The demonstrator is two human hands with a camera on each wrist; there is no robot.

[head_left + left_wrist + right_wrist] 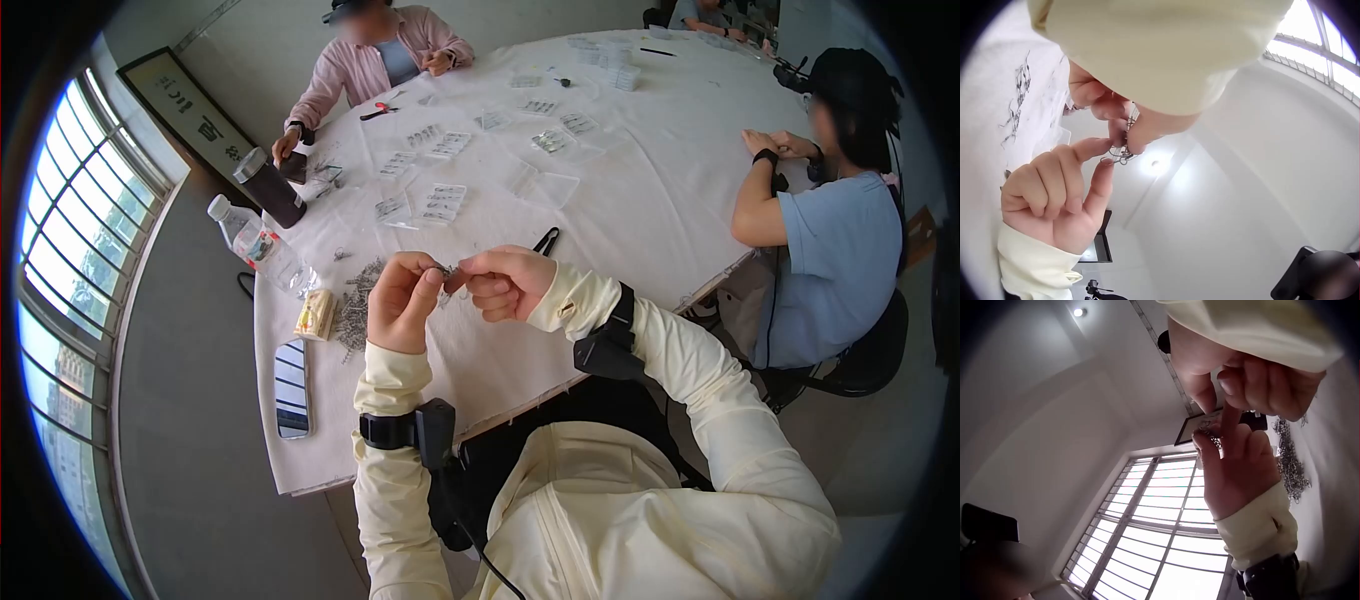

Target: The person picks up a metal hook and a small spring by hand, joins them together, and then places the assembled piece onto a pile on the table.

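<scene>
My left hand (402,300) is raised over the near table edge, pinching a small bundle of silvery metal rings and short chain (1127,140) between thumb and forefinger. From the right, my right hand (508,283) meets it, thumb and forefinger tips on a thin wire ring (1107,161) at the bundle's end. The other right fingers curl into the palm. In the right wrist view the bundle shows at the left fingertips (1199,439). Just left of my hands lies a heap of similar chained rings (355,312) on the white cloth.
Beside the heap are a yellow-white packet (315,314), a phone (293,388), a plastic bottle (262,245) and a dark tumbler (270,190). Black tweezers (546,240) lie beyond my right hand. Farther back are clear trays (443,202) and red-handled pliers (379,110). Other people sit around the table.
</scene>
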